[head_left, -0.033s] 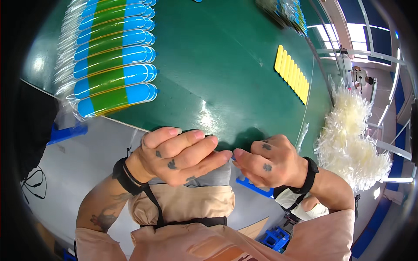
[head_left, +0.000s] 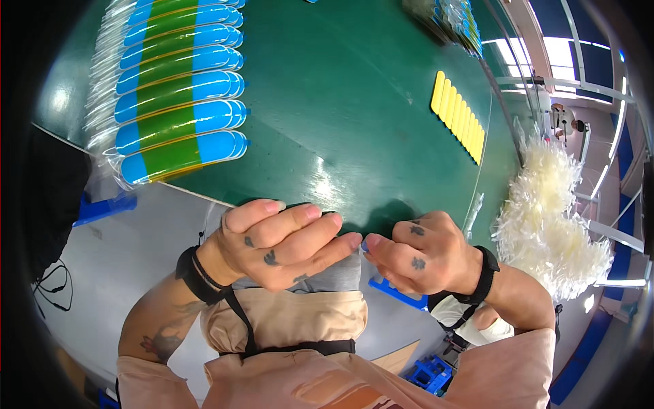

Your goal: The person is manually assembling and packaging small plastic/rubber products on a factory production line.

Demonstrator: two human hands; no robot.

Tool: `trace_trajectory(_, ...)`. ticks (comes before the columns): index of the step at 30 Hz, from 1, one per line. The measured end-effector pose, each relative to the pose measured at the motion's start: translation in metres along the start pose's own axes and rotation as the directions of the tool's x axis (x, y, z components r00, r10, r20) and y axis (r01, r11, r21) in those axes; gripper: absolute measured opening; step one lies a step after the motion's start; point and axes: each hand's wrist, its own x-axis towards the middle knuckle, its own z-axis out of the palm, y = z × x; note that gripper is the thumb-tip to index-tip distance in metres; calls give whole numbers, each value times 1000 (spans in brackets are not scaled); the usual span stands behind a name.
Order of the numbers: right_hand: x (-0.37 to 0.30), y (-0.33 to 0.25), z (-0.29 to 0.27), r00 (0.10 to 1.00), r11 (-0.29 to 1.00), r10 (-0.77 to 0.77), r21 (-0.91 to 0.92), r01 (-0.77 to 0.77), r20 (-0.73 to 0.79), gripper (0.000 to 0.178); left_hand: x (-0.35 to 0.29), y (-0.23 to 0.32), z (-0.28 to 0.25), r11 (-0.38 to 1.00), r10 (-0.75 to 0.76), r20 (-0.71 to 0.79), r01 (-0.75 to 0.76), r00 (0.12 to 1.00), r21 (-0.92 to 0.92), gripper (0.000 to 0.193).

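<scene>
1. At the far left, a row of blue-and-green packets (head_left: 174, 95) in clear wrap lies overlapped like shingles on the green table (head_left: 340, 102). The nearest packet sits just beside the table's near edge.
2. That near edge runs on a slant from the left down toward the middle, with grey floor (head_left: 136, 259) below it. A blue bin (head_left: 102, 208) stands under the table at the left.
3. The left hand (head_left: 283, 245) is held just off the table's near edge, fingers curled loosely and stretched to the right. Its thumb and forefinger tips are pinched together. Whatever sits between them is too small or too clear to make out.
4. The right hand (head_left: 422, 252) meets it fingertip to fingertip, clenched into a loose fist and pinching at the same spot. I cannot tell what it grips.
5. Above the hands, the middle of the table is bare green, broad open room between the packets and the yellow strips (head_left: 458, 114).
6. The yellow strips lie side by side near the table's right edge.
7. Past that edge, a heap of white plastic ties (head_left: 552, 218) sits well apart from the hands.
</scene>
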Motion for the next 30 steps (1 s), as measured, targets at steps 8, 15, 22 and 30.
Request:
trace_trajectory(8, 7, -8, 1, 995, 996, 85, 14, -85, 59, 19, 1, 0, 4, 999, 15, -14, -14, 1000, 29, 21)
trace_trajectory(15, 13, -14, 1, 976, 977, 211, 0, -211, 57, 11, 7, -1, 3, 1000, 10, -15, -10, 1000, -19, 25)
trace_trajectory(22, 0, -17, 0, 960, 956, 280, 100, -277, -21, 18, 13, -4, -21, 996, -19, 93, 27, 995, -83, 21)
trace_trajectory(30, -3, -16, 12, 974, 980, 199, 46, -195, -103, 11, 9, -3, -19, 999, -25, 75, 28, 997, -39, 24)
